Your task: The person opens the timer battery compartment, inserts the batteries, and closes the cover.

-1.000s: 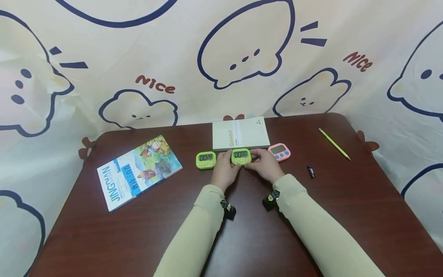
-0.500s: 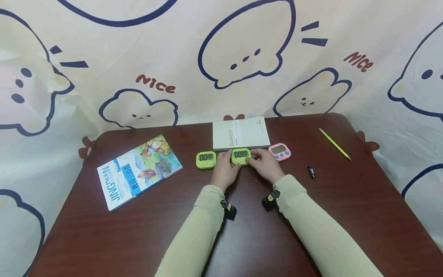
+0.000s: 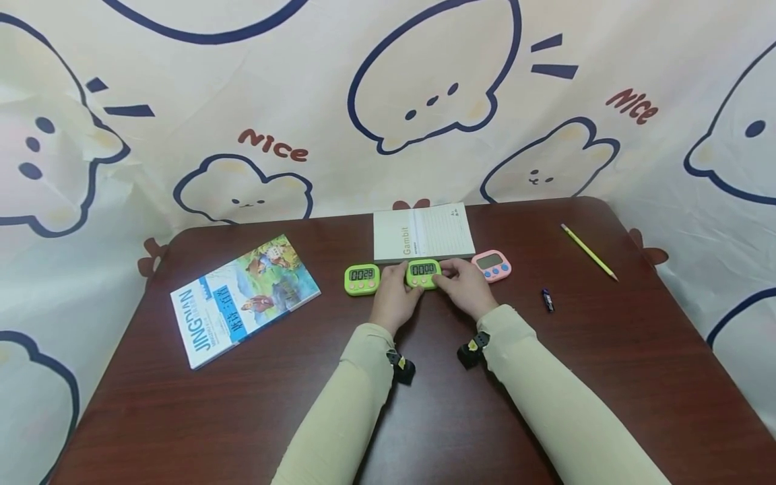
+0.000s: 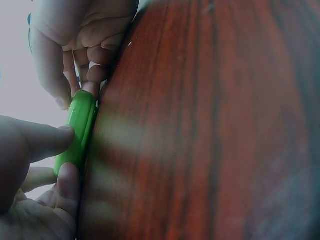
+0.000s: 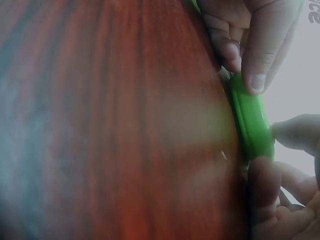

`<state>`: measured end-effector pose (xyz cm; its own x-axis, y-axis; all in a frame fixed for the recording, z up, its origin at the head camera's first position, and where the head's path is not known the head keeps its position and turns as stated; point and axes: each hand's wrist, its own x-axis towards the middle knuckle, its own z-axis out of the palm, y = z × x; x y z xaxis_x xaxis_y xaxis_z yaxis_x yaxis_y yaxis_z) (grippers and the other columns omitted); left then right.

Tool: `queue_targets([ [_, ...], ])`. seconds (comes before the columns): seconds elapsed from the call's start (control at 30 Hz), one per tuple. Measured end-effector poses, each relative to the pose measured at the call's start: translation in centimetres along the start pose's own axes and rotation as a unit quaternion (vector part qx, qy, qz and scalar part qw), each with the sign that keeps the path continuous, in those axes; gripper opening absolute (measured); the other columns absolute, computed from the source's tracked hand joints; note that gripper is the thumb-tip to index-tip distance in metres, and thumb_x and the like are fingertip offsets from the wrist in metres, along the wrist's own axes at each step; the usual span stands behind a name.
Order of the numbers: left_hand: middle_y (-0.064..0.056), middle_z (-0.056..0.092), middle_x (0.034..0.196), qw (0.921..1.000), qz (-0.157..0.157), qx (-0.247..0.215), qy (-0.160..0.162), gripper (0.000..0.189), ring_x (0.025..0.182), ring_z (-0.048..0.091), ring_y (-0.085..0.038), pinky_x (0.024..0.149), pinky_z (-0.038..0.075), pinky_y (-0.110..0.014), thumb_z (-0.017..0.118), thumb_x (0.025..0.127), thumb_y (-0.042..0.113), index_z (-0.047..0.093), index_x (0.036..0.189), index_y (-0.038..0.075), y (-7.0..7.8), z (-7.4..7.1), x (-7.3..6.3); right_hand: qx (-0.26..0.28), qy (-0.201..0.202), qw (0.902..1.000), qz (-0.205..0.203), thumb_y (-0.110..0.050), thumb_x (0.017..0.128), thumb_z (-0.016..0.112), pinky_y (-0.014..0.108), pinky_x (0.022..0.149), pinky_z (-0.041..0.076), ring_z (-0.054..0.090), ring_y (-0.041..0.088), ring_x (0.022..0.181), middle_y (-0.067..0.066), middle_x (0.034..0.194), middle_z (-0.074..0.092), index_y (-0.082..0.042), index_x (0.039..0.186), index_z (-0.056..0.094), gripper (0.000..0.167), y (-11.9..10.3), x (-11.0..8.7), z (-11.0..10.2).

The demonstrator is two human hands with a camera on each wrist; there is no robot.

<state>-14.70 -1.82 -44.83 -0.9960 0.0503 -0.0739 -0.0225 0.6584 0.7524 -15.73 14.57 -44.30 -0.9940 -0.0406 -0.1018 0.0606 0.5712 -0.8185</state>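
Where the head view takes in the whole counter (image 3: 606,377), the wrist views close in on the handling. Furthest left lies a book (image 3: 245,300), set at a slant with its picture cover up. Next is the left timer (image 3: 362,279), green, reading 00:29, just beside the left hand (image 3: 391,298). That hand is nearly closed, fingers bent, pinching the left end of the middle timer (image 3: 423,274). This one, also green, reads 00:00 and sits between the two hands, just in front of the notepad (image 3: 424,232). Only the head view gives the digits on either display. Both wrist views instead show the middle timer's green edge from the side, low by the counter, with fingertips at both ends; whether it rests on the surface cannot be told. From the right wrist, a thumbnail of the left hand shows clearly against the green. The right hand (image 3: 467,288) is likewise nearly closed and pinches the right end, its thumb at the face's lower right corner in the head view. Close by that hand lies the pink timer (image 3: 492,265). Further right come the battery (image 3: 547,300) and then the pencil (image 3: 589,252), seen in the head view alone.
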Motion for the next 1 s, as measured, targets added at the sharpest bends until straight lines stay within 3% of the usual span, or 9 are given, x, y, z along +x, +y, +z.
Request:
queue_targets([
  [1.0,-0.016,0.049,0.139,1.0000,-0.004,-0.003,-0.003,0.064,0.093,0.061,-0.017,0.081,0.053,-0.031,0.072,0.094,0.017,0.045,0.150,0.005,0.01,-0.14,0.11,0.016,-0.002,0.9999,0.001,-0.019,0.095,0.067,0.025,0.068,0.052,0.063,0.018,0.080,0.015,0.108,0.069,0.001,0.124,0.065,0.035,0.28,0.41,-0.06],
])
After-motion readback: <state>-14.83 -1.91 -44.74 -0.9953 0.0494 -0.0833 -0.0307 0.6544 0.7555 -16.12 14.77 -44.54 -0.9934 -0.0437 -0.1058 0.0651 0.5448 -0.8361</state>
